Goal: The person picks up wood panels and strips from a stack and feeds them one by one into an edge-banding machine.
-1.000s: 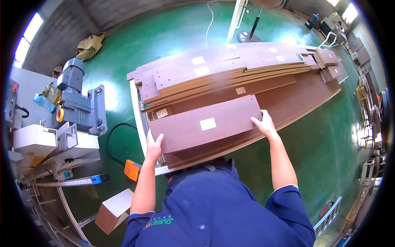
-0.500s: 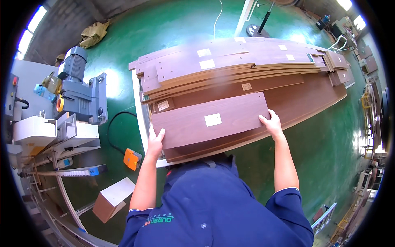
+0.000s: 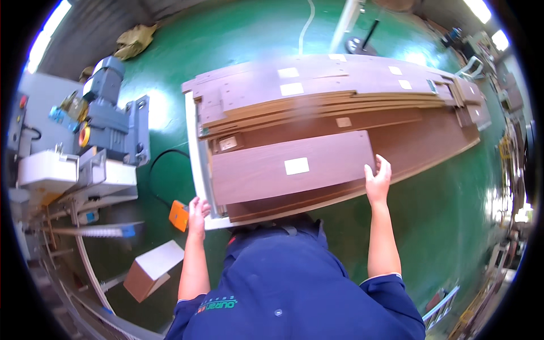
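A brown wood-grain panel [image 3: 255, 175] with a white label lies at the near side of a low platform, on top of a larger brown board [image 3: 430, 144]. My left hand [image 3: 198, 215] is off the panel's left end, fingers apart, holding nothing. Beside the panel's right end is my right hand [image 3: 378, 177], its thumb and fingers spread and nothing gripped. Whether its thumb still brushes the panel's edge is hard to tell. Behind the panel, several long labelled panels [image 3: 249, 96] lie in a layered stack.
At left stands a machine with a grey motor [image 3: 106, 85]. An orange box [image 3: 179, 215] on a black cable and a white-topped brown block [image 3: 153, 269] are on the green floor. Small brown pieces [image 3: 467, 93] sit at the stack's right end. A white post [image 3: 345, 25] rises behind.
Both hands have let go of the panel. The left hand has moved left and down, away from its end; the right hand has opened beside the other end. The panel stays on the board.
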The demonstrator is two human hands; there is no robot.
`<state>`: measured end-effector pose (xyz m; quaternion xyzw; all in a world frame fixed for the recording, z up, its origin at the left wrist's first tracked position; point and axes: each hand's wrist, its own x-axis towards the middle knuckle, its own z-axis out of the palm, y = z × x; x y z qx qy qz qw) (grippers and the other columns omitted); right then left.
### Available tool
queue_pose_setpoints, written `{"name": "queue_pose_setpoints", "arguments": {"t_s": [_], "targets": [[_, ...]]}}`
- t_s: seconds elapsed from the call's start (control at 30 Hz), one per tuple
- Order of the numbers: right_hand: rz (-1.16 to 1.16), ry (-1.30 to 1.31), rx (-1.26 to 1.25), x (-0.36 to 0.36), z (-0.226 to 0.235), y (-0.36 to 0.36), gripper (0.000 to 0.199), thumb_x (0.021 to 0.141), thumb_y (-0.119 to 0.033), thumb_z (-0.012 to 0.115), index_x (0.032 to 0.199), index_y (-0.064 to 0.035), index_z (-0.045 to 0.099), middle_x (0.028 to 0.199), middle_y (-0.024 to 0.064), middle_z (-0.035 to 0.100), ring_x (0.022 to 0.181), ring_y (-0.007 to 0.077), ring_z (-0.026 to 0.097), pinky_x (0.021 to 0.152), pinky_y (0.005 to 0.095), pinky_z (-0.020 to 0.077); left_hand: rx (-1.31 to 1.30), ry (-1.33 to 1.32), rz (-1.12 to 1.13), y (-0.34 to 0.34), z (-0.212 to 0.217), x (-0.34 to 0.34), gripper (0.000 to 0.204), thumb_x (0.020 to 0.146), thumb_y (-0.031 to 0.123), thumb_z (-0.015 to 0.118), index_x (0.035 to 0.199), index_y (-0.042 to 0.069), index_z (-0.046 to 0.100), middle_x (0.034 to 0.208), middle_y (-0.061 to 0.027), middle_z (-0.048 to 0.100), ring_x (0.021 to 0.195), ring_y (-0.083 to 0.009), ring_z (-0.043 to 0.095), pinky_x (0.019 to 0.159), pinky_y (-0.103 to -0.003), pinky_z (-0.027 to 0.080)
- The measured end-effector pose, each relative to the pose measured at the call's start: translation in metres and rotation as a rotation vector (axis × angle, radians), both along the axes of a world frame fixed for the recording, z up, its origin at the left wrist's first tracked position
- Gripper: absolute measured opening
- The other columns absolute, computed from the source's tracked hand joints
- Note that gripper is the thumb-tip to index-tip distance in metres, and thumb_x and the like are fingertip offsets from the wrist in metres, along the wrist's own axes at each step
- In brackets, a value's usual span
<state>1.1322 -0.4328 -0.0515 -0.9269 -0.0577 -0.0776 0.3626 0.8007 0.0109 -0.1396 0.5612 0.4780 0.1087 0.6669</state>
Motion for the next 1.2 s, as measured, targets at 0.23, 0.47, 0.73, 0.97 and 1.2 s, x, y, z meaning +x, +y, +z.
{"name": "queue_pose_setpoints", "arguments": {"t_s": [0.23, 0.47, 0.73, 0.97, 1.2], "targets": [[0.304, -0.232, -0.166, -0.068, 0.058, 0.112, 0.052, 0.078, -0.006, 0.064, 0.128, -0.0001, 0.051, 0.132, 0.0188, 0.049, 0.125, 0.0355, 0.041, 0.108, 0.0462, 0.0278, 0.014, 0.567, -0.255, -0.028, -0.078, -0.158, 0.033, 0.09, 0.03, 0.059, 0.102, 0.0, 0.061, 0.092, -0.0104, 0.066, 0.079, -0.0192, 0.063, 0.072, -0.034, 0.052], [0.729, -0.168, -0.097, -0.113, 0.038, 0.204, 0.057, 0.075, -0.005, 0.063, 0.13, -0.0005, 0.049, 0.136, 0.018, 0.045, 0.128, 0.037, 0.037, 0.109, 0.0473, 0.0274, -0.09, 0.557, 0.1, -0.092, -0.116, -0.262, 0.037, 0.087, 0.035, 0.06, 0.094, -0.001, 0.068, 0.082, -0.0136, 0.069, 0.073, -0.0255, 0.065, 0.069, -0.04, 0.051], [0.909, -0.153, -0.056, -0.15, 0.05, 0.291, 0.055, 0.075, -0.004, 0.065, 0.127, 0.0005, 0.049, 0.136, 0.0194, 0.042, 0.128, 0.0385, 0.035, 0.109, 0.0486, 0.026, -0.071, 0.405, 0.304, -0.061, -0.115, -0.282, 0.031, 0.086, 0.03, 0.06, 0.083, 0.0, 0.067, 0.072, -0.0084, 0.066, 0.06, -0.0193, 0.061, 0.059, -0.036, 0.05], [0.897, -0.183, -0.108, -0.172, 0.047, 0.345, 0.054, 0.075, -0.005, 0.065, 0.127, -0.0014, 0.05, 0.136, 0.0197, 0.042, 0.128, 0.0379, 0.035, 0.109, 0.0488, 0.0253, -0.046, 0.397, 0.462, -0.011, -0.115, -0.334, 0.031, 0.087, 0.03, 0.06, 0.092, 0.001, 0.066, 0.075, -0.0088, 0.067, 0.064, -0.0198, 0.063, 0.062, -0.036, 0.05], [0.672, -0.268, -0.486, -0.172, 0.008, 0.353, 0.052, 0.089, -0.022, 0.058, 0.136, -0.0053, 0.044, 0.147, 0.0163, 0.034, 0.136, 0.0347, 0.03, 0.114, 0.0479, 0.0204, -0.023, 0.475, 0.474, 0.047, -0.127, -0.388, 0.034, 0.085, 0.033, 0.062, 0.094, 0.001, 0.067, 0.077, -0.0129, 0.069, 0.073, -0.0263, 0.066, 0.069, -0.04, 0.052]]}}
